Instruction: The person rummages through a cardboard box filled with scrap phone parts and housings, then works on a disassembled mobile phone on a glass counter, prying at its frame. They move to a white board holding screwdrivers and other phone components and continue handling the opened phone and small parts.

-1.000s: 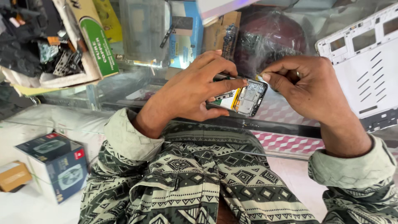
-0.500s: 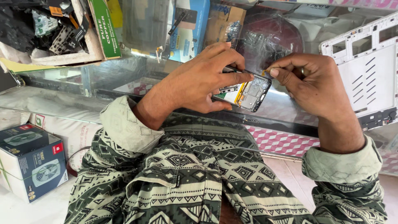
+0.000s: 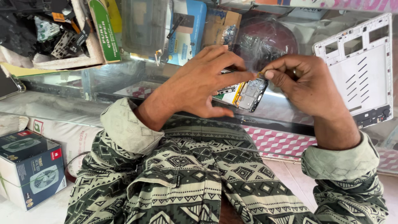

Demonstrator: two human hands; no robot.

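Observation:
An opened phone (image 3: 248, 93) with its back off shows a circuit board and a yellow strip inside. My left hand (image 3: 199, 85) grips it from the left, fingers spread over its top edge, thumb underneath. My right hand (image 3: 309, 85) is to the right of the phone, thumb and forefinger pinched on a tiny yellowish part (image 3: 260, 74) at the phone's upper right corner. What the part is cannot be made out. Both hands hover above a glass counter (image 3: 124, 81), over my patterned green trousers (image 3: 199, 182).
A white plastic device frame (image 3: 360, 70) lies on the counter at the right. A cardboard tray of dark spare parts (image 3: 49, 37) sits at upper left, a blue packet (image 3: 188, 29) and a round maroon object (image 3: 269, 39) behind the hands. A boxed fan (image 3: 31, 166) stands on the floor at left.
The view has shifted, so the hands and phone sit slightly lower in frame. The right fingers have lifted a little from the phone's edge, still pinching. The left hand keeps its grip.

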